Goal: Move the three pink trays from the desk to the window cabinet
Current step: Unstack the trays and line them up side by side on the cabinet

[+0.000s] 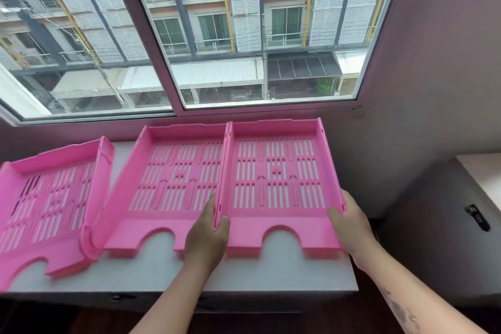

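Observation:
Three pink slotted trays lie side by side on the white top of the window cabinet [244, 276]. The right tray [276, 230] is held at both near corners: my left hand [207, 236] grips its left wall, thumb inside, and my right hand [352, 225] grips its right wall. The middle tray [151, 228] touches the right tray's left side. Further left, the left tray [40, 249] sits tilted, overlapping the middle tray's near left corner and overhanging the cabinet's front edge.
A large window [173, 106] runs directly behind the trays. A pinkish wall [433, 89] closes the right side. A pale desk corner [482, 171] shows at the far right, with a dark item [478, 217] on the side below it.

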